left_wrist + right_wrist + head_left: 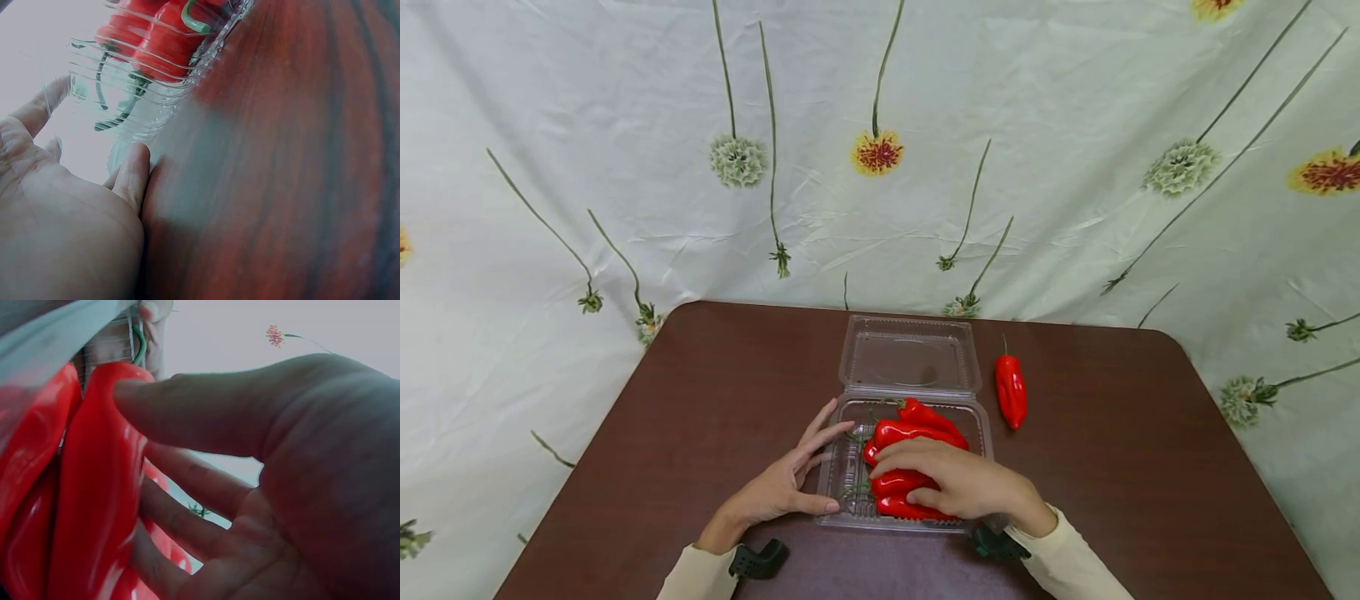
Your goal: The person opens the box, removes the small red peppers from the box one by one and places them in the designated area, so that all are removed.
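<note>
A clear plastic clamshell box (982, 433) lies on the table with its lid (910, 354) folded back. Several glossy red peppers with green stems fill its middle and right side, stems to the left. My right hand (958, 479) reaches over them from the right. Its thumb and fingers pinch one red pepper (94, 487), which lies among the others in the box. At the box's left side is my left hand (782, 483), fingers spread and fairly straight along the rim, thumb at the near left corner. In the left wrist view, that hand (69, 212) holds no pepper.
One more red pepper (1011, 392) lies on the table to the right of the box, stem pointing away. The dark brown table (737, 375) has rounded far corners. A white flower-print cloth (820, 208) hangs behind it.
</note>
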Demonstrator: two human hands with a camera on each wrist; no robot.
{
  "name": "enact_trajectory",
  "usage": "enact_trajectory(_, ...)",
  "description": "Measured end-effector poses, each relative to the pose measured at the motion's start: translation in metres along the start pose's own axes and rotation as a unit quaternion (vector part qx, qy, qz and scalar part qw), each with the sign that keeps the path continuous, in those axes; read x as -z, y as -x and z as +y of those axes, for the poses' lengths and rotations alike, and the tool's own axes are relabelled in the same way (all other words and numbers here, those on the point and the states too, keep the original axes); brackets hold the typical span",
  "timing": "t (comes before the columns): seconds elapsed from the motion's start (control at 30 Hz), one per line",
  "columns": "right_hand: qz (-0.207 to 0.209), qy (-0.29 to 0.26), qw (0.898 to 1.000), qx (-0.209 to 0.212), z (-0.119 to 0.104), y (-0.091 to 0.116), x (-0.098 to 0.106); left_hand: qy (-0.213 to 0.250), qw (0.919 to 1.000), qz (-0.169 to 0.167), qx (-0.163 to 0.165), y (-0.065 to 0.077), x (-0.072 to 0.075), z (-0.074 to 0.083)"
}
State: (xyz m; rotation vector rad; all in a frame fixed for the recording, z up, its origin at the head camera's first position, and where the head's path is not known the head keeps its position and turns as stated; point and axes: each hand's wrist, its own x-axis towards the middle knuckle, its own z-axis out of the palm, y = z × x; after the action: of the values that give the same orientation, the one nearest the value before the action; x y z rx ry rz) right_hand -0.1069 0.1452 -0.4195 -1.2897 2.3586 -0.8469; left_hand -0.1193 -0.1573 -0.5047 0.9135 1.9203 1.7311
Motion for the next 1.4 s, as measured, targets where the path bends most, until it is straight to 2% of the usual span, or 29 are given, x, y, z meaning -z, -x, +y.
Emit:
enact_trajectory(0.3, 0.0, -0.001, 1.0, -0.015, 0.006, -0.001, -0.001, -0.009, 0.9999, 0.002, 0.006, -0.001, 0.001, 0.0)
enact_trajectory(0.73, 0.01, -0.017, 1.0, 0.0, 0.005, 0.0, 0.003, -0.007, 0.9999, 0.005, 0.006, -0.001, 0.0, 0.0)
enact_trajectory(0.9, 0.022, -0.036, 0.999, 0.016, 0.006, 0.003, 0.007, -0.01, 0.9999, 0.007, 0.007, -0.001, 0.0, 0.0)
enact_trajectory(1.17, 0.042, -0.051, 0.996, 0.065, 0.014, 0.007, 0.011, -0.01, 0.9999, 0.003, 0.0, 0.0, 0.0, 0.002)
enact_trajectory(1.4, 0.055, -0.05, 0.995, 0.065, 0.017, 0.01, 0.016, -0.011, 0.9999, 0.004, 0.0, -0.001, 0.0, 0.001)
